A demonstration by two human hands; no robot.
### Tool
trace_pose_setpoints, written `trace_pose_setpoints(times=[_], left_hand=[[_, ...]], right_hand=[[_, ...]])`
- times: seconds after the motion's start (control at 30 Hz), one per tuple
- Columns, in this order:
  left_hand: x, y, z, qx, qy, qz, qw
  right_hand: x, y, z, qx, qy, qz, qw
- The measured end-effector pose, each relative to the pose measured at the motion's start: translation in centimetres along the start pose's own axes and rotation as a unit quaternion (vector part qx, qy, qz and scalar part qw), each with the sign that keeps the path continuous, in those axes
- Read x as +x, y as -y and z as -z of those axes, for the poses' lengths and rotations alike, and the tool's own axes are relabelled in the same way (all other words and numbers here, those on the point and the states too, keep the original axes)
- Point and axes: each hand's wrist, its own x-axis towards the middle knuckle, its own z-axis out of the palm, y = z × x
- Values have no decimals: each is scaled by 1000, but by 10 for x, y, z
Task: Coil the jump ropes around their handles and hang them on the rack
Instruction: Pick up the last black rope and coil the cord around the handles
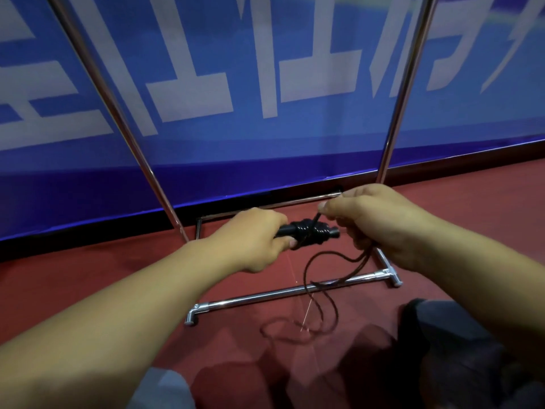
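Left hand [253, 240] grips handles [306, 231]; right hand [374, 219] pinches rope [318, 278].

So the left hand [250, 240] was around the handles [306, 231] on the left, and the right hand [374, 222] pinched the rope [321, 293] just right of them. Loose rope hung below and trailed onto the floor [88, 276]. The rack [283, 293] base sat on the floor under the hands, its two poles going up either side, the banner [265, 84] behind it.
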Motion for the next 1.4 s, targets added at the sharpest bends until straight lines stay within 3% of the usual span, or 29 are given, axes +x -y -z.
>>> trace_pose_setpoints(times=[0.13,0.33,0.53,0.8,1.13,1.3,1.4], left_hand=[[-5,-12,-1,40,51,-56,996],[-12,-18,1,62,74,-75,993],[-18,-27,0,14,107,-116,987],[-31,-34,8,-47,106,-154,981],[-43,-28,16,-176,107,-162,965],[-49,-26,16,-332,123,-167,920],[-50,-25,17,-425,114,-163,883]], right_hand=[[0,0,3,-47,-5,11,999],[4,-5,5,-113,-40,36,992],[5,-8,0,-290,-111,136,941],[19,-22,3,-340,-112,177,917],[32,-27,14,-259,-41,137,955],[32,-24,17,-76,46,84,992],[30,-26,17,10,121,48,991]])
